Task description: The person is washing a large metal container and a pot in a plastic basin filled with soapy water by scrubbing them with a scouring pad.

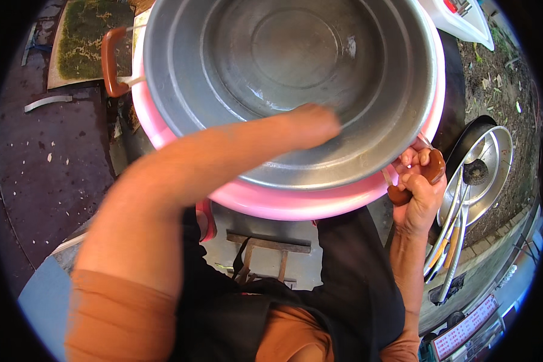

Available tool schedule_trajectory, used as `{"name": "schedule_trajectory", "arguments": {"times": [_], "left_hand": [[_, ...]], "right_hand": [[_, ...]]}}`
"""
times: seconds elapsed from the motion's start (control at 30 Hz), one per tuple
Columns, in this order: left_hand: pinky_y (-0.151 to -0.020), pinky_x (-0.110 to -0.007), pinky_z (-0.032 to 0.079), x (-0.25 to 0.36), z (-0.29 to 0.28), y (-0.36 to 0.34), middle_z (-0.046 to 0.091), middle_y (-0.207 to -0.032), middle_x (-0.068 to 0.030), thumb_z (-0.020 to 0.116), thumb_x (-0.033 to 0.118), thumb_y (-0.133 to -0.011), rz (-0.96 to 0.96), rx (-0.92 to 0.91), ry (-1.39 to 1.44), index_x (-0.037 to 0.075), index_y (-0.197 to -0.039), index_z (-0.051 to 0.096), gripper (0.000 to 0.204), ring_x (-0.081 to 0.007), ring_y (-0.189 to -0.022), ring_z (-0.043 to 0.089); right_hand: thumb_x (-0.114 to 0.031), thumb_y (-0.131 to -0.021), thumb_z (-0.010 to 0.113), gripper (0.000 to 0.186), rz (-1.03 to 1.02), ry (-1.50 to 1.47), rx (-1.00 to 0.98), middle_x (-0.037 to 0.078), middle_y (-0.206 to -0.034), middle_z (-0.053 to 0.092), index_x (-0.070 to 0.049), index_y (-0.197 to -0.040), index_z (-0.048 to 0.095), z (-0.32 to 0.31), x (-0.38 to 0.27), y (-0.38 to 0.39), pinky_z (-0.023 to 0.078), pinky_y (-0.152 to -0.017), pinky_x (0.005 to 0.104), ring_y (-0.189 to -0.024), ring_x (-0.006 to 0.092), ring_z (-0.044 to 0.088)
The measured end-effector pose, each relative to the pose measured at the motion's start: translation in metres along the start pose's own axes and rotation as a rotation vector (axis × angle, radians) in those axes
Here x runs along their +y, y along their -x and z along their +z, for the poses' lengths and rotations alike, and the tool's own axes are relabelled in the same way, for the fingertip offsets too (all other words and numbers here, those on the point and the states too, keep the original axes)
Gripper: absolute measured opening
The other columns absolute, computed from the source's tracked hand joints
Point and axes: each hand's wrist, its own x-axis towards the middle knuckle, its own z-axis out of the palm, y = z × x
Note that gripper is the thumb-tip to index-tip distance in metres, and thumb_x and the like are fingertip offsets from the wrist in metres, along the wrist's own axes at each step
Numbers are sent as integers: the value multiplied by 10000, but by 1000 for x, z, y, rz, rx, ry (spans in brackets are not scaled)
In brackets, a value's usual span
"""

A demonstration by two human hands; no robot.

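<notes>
One pot (295,60) over one pink basin (301,205), several utensils (456,256) rightward; my right hand (419,192) grips one of two handles (108,63), blurred left hand (314,125) unclear.

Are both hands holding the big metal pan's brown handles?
No, only the right hand grips a brown handle, while the left hand is away from both handles.

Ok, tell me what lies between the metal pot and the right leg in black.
In the head view, the rim of the pink basin shows between the metal pot and the black-clad right leg.
</notes>
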Motion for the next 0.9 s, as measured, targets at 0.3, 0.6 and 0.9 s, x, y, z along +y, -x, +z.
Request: {"name": "schedule_trajectory", "arguments": {"times": [0.3,0.6,0.9], "left_hand": [[-648,-450,514,1,6,-22,629,-752,-179,549,107,-739,-120,43,35,62,-788,678,145,-368,-722,617],[-864,-444,463,-26,-15,94,509,-1185,-253,522,142,-769,-81,-230,5,29,-1094,579,349,-376,-1076,524],[-796,-465,468,31,-18,-17,613,-894,-218,516,47,-745,-460,372,590,20,-994,587,260,-395,-872,590]], "right_hand": [[89,-594,446,286,133,-116,-59,111,-832,497,-54,-842,443,0,15,-3,366,-561,187,-687,108,445],[75,-595,448,279,85,-99,19,115,-814,469,-44,-847,435,-15,6,-8,366,-527,178,-613,109,426],[57,-590,447,280,33,40,-32,100,-838,470,-54,-847,446,1,10,-3,372,-635,197,-739,122,459]]}}
